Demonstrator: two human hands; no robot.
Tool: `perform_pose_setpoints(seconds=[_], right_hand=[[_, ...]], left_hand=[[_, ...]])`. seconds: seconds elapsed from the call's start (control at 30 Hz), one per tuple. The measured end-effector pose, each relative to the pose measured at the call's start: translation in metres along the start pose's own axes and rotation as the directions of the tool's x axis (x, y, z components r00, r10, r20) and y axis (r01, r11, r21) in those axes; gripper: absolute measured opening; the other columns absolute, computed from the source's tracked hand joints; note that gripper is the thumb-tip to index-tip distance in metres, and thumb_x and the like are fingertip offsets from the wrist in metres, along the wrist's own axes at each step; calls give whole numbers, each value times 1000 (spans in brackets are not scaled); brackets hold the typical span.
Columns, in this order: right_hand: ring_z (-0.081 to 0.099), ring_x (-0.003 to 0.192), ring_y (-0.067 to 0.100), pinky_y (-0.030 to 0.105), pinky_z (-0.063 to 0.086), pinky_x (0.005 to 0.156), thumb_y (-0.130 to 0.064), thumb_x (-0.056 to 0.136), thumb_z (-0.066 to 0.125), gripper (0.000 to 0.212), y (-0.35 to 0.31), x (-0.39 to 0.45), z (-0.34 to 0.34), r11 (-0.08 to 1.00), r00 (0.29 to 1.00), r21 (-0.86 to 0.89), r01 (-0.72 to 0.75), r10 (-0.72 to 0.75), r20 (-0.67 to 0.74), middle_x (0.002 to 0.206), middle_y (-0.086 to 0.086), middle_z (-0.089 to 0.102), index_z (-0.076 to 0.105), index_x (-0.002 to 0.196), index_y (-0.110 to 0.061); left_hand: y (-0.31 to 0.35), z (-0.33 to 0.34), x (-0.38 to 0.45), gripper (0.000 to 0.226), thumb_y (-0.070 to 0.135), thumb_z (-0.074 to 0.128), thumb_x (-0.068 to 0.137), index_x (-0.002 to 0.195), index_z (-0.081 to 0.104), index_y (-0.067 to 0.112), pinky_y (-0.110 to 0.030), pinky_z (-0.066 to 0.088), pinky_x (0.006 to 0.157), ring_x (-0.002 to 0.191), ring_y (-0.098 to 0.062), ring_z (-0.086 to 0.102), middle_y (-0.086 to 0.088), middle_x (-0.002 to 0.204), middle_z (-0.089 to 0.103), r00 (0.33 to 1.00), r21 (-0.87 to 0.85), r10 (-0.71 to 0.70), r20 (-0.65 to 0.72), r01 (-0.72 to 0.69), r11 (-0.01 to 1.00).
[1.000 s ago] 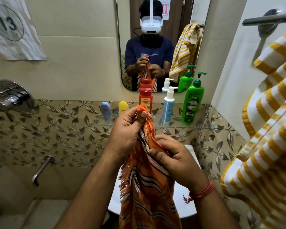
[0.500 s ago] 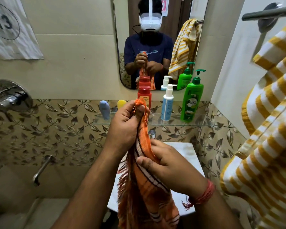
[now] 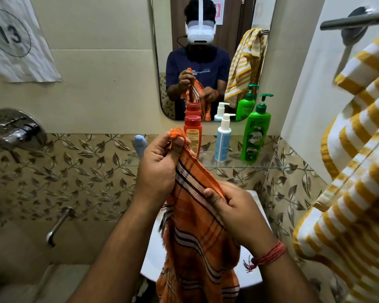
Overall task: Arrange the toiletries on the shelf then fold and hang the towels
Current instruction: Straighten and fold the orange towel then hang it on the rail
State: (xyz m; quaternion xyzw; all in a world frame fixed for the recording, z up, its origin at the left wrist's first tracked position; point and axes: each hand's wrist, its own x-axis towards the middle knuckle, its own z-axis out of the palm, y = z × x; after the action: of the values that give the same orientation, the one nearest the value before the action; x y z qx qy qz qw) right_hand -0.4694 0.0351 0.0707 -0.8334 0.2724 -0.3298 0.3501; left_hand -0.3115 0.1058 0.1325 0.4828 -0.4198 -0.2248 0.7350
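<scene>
Orange striped towel (image 3: pixel 197 237) sits dead center in the frame, hanging long-ways from top to bottom, bunched up rather than spread. Left hand (image 3: pixel 160 165) pinches the fringed top corner, thumb and fingers curled tight on it, just in front of the red bottle (image 3: pixel 192 133) on the glass shelf (image 3: pixel 278 166). Right hand (image 3: pixel 234 213) is lower and to the right, fingers curled round the striped edge running down from that corner. So the edge stretches diagonally between both hands. My guess is the right hand needs to slide along to find the next corner.
</scene>
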Motion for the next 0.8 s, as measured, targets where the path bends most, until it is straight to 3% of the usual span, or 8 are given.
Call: perform_pose_setpoints(seconds=[0.13, 0.3, 0.57, 0.8], right_hand=[[62, 97, -2, 31, 55, 81, -69, 92, 43, 54, 0, -2, -9, 992, 997, -112, 54, -61, -56, 106, -17, 69, 74, 108, -28], [61, 95, 1, 31, 54, 77, -66, 96, 33, 56, -2, -7, -7, 965, 987, -210, 158, -157, 20, 105, -17, 66, 72, 109, -27], [65, 90, 4, 31, 56, 74, -52, 101, 35, 49, -1, -12, -3, 943, 958, -269, 196, -242, -151, 101, -12, 70, 74, 106, -22], [64, 90, 4, 24, 54, 74, -54, 102, 34, 53, 0, -13, -5, 892, 939, -375, 253, -320, -128, 102, -12, 71, 75, 104, -22]], left_hand=[[-2, -3, -1, 20, 33, 56, 96, 97, 68, 16, -20, 54, 60, 69, -2, 68, 10, 80, 74, 996, 97, 30, -89, -21, 995], [0, -6, -2, 22, 36, 56, 93, 99, 68, 18, -20, 54, 56, 61, -2, 66, 10, 73, 72, 993, 111, 26, -117, -13, 994], [2, -6, -3, 18, 29, 54, 97, 98, 67, 17, -16, 53, 57, 65, 0, 67, 13, 77, 73, 994, 114, 33, -102, -21, 993], [2, -6, -4, 17, 30, 55, 97, 97, 68, 19, -17, 53, 57, 66, 0, 66, 14, 79, 72, 995, 133, 30, -93, -17, 991]])
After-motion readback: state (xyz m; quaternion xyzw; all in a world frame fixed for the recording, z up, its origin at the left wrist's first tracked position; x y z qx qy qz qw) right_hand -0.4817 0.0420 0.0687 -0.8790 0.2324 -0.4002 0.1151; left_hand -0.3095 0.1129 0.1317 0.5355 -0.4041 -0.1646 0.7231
